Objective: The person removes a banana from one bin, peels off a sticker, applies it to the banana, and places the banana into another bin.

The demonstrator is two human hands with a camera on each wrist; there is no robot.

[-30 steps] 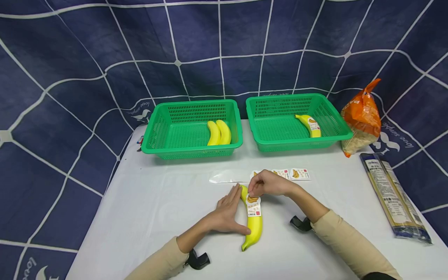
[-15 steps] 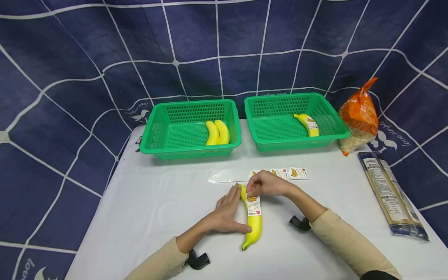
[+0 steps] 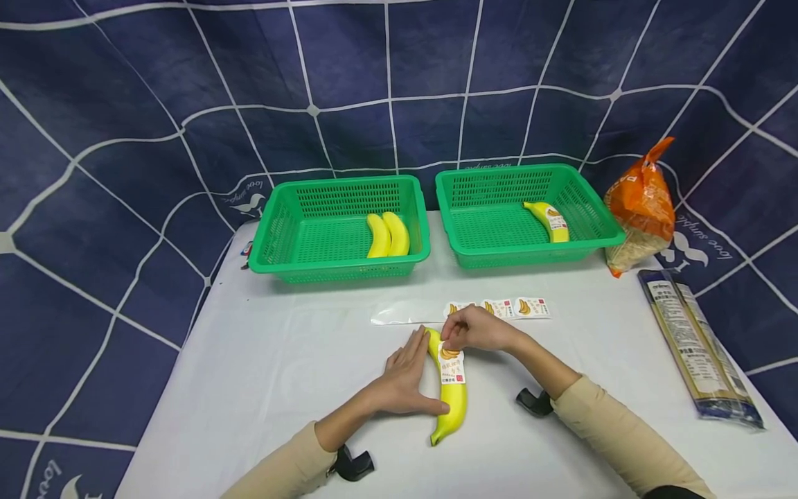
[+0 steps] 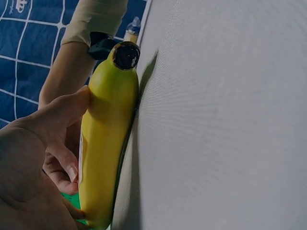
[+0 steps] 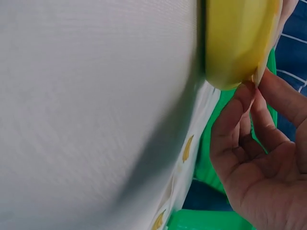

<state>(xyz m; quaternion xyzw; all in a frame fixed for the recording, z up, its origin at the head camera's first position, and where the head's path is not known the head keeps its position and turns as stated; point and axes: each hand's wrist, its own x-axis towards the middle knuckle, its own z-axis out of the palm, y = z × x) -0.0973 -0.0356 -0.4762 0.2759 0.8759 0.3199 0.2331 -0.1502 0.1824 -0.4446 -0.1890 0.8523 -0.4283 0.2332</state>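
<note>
A yellow banana (image 3: 456, 402) lies lengthwise on the white table, with a printed banana label (image 3: 451, 366) lying along its upper side. Against the banana's left side, my left hand (image 3: 402, 388) spreads straight fingers towards the far end while its thumb presses near the close end. In the left wrist view, that thumb (image 4: 72, 105) touches the banana (image 4: 106, 139) below its dark tip. My right hand (image 3: 475, 328) pinches the label's far edge between thumb and forefinger. From the right wrist, the fingertips (image 5: 247, 92) show right at the banana's end, with the label edge between them.
A label strip (image 3: 530, 308) lies just beyond my hands. Behind it stand two green baskets, the left basket (image 3: 337, 272) with two bananas and the right basket (image 3: 536, 258) with one labelled banana. An orange bag (image 3: 645, 208) and long flat packages (image 3: 698, 346) sit at right.
Hardly anything differs: both hands keep their places on the banana and label, and the whole view has shifted slightly.
</note>
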